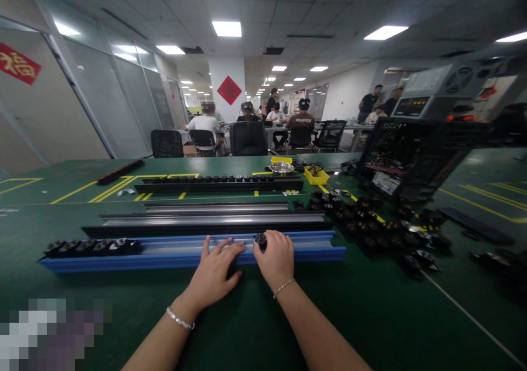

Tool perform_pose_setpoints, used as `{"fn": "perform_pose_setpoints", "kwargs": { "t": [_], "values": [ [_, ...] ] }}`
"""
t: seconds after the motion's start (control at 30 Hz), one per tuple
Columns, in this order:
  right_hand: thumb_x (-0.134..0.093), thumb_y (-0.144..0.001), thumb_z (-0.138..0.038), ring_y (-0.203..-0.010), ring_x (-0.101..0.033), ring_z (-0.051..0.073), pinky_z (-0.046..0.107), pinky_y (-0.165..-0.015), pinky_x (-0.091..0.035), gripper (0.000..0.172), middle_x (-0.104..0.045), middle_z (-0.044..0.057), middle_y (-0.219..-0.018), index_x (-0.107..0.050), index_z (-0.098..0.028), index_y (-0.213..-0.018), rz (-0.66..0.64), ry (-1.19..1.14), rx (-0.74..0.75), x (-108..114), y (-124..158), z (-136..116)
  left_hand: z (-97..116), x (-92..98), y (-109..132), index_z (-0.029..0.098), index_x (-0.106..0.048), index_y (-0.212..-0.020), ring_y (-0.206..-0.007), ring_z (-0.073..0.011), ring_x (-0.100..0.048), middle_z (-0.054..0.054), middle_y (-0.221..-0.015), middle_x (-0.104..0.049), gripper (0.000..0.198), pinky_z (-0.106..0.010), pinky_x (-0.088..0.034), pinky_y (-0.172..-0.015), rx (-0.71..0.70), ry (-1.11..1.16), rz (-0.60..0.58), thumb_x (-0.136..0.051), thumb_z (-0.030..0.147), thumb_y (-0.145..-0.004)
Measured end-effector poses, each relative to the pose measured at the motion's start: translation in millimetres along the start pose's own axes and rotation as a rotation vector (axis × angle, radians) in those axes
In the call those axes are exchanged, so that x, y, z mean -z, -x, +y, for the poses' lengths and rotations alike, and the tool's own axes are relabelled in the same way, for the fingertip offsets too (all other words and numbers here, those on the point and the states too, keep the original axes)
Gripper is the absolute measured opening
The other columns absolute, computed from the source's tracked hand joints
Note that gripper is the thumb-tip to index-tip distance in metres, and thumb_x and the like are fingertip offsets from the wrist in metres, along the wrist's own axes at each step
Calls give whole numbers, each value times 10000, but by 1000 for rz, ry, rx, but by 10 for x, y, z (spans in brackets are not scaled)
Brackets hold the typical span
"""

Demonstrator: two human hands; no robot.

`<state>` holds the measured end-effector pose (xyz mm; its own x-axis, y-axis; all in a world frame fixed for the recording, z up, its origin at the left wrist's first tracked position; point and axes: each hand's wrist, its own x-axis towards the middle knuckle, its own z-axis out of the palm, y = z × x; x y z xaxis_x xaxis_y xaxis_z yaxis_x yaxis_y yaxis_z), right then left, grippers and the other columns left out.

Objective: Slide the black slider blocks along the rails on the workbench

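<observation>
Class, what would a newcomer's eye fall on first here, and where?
First, the bright blue rail across the green table, with black parts lined up at its left end. The right hand holds a small black part at the rail, the left hand beside it. Beyond the rail's right end lies a heap of dark parts.

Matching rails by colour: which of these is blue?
The nearest rail, beneath the left hand and right hand; the rails behind it look dark or silvery.
</observation>
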<state>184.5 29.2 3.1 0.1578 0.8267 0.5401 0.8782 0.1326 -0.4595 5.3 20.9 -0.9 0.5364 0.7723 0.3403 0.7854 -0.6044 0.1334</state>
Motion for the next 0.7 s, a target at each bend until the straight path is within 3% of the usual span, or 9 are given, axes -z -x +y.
{"fn": "perform_pose_setpoints", "kwargs": {
  "t": [0.7],
  "values": [
    [-499,-804,-297,-1045,-528,224,361,-956,-314,272,-654,104,-1046,-618,-140,-993,-18,24,-33,121,-6,149,13,-1,10,312,-434,-1274,-1309,-288,-337,-48,-1388,-451,503,-656,7,-1060,-1,-53,21,-520,253,-782]
  ]
}}
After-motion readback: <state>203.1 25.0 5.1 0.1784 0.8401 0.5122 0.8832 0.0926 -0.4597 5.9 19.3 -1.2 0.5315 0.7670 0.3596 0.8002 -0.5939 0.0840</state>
